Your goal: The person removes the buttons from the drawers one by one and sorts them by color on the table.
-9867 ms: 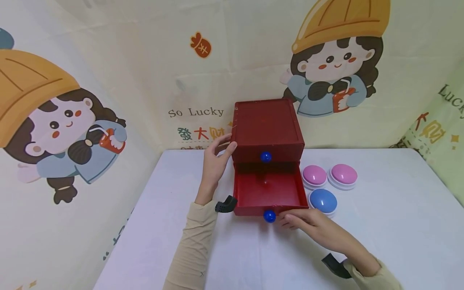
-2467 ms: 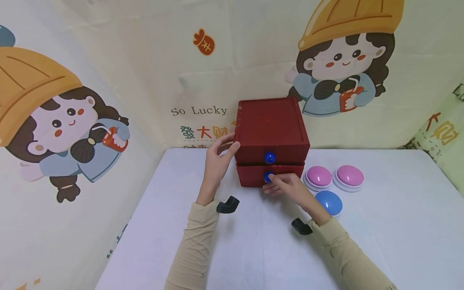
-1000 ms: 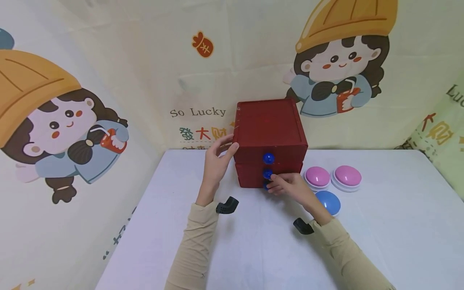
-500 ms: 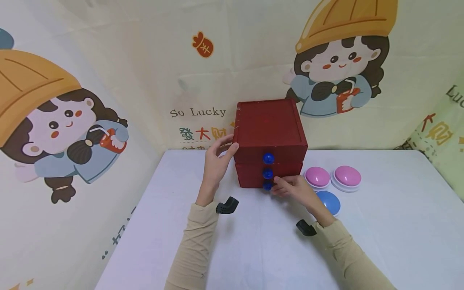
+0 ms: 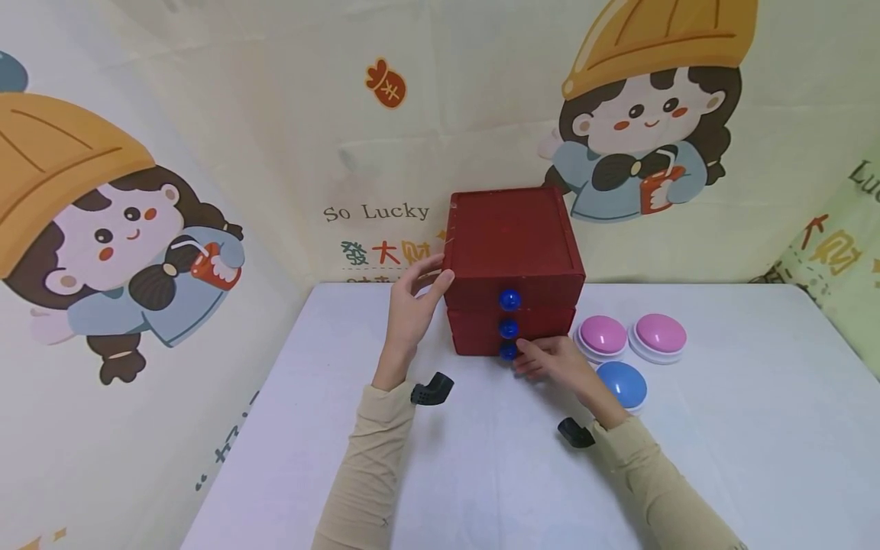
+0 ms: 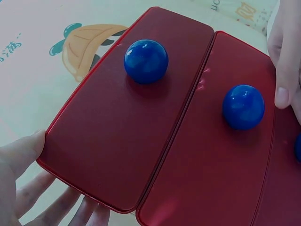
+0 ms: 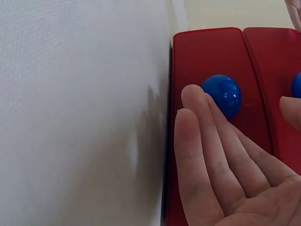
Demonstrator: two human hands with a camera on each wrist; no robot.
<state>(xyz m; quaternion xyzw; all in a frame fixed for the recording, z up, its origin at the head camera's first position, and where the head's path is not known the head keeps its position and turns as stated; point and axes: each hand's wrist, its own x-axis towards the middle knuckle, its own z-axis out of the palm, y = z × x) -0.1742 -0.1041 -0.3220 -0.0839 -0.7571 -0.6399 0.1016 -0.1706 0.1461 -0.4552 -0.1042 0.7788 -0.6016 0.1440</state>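
Observation:
A dark red drawer cabinet (image 5: 512, 237) stands against the printed backdrop, its three drawer fronts flush. Each front bears a round blue knob: the top knob (image 6: 146, 61), the middle knob (image 6: 243, 107) and the bottom knob (image 7: 223, 96). My left hand (image 5: 411, 309) rests on the cabinet's left side, thumb at the front edge and fingers along the side. Beside the bottom knob is my right hand (image 5: 555, 363), its fingers extended and its thumb apart from them. In the right wrist view the fingertips partly cover that knob; whether they touch it I cannot tell.
To the right of the cabinet lie two pink dome buttons (image 5: 603, 334) (image 5: 660, 334) on white bases. A blue dome button (image 5: 622, 384) sits in front of them, close to my right wrist. Everything stands on a white table (image 5: 467, 466).
Earlier the middle drawer stood pulled out, with my right hand at its front. It has slid back in, uncovering the bottom knob. My right hand has moved down beside that knob; my left stays put.

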